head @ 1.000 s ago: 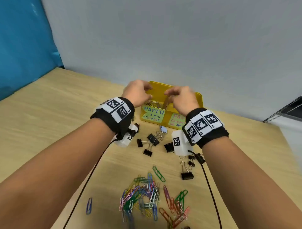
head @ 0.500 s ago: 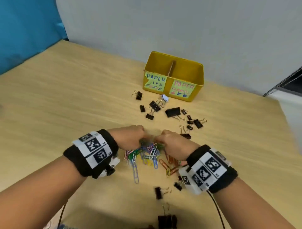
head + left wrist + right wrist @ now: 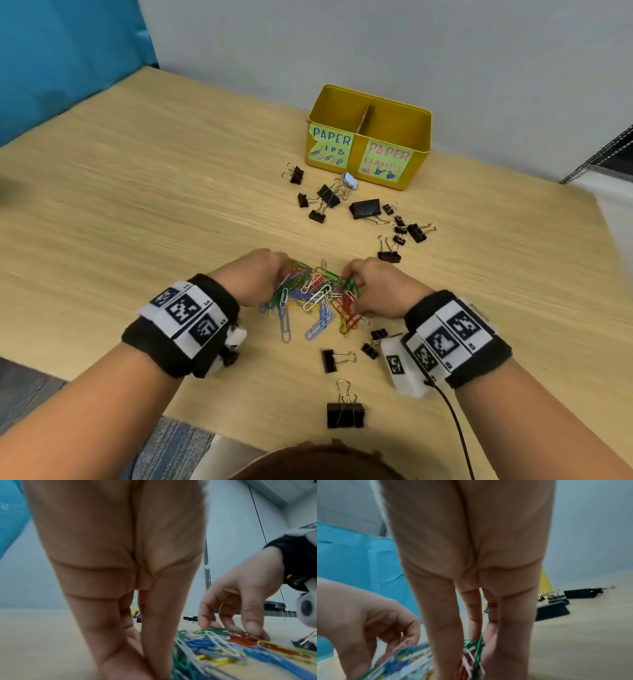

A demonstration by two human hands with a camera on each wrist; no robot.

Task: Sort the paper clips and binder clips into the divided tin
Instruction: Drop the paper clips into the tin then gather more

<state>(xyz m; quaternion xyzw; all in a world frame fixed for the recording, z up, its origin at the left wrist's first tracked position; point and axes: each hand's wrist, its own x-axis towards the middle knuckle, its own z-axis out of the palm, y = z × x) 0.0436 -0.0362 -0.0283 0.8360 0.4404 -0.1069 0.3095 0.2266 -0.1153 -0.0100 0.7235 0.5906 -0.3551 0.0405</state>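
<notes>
A pile of coloured paper clips (image 3: 313, 298) lies on the wooden table near me. My left hand (image 3: 282, 274) curls round the pile's left edge, and my right hand (image 3: 349, 279) pinches green clips at its right edge. In the left wrist view the left hand's fingers (image 3: 145, 635) reach down to the table beside the paper clips (image 3: 214, 646). In the right wrist view the right hand (image 3: 481, 639) grips green clips (image 3: 476, 646). The yellow divided tin (image 3: 421, 137) stands at the back, labelled for paper clips on the left and clamps on the right. Several black binder clips (image 3: 365, 208) lie before it.
More binder clips lie near me: one (image 3: 333, 360) below the pile, a large one (image 3: 345, 414) near the table's front edge, and small ones (image 3: 371, 347) by my right wrist. A grey wall stands behind the tin, with a blue panel (image 3: 68, 51) at the left.
One second ago both hands were over the tin. They came back to the paper clip pile and now close in on it from both sides.
</notes>
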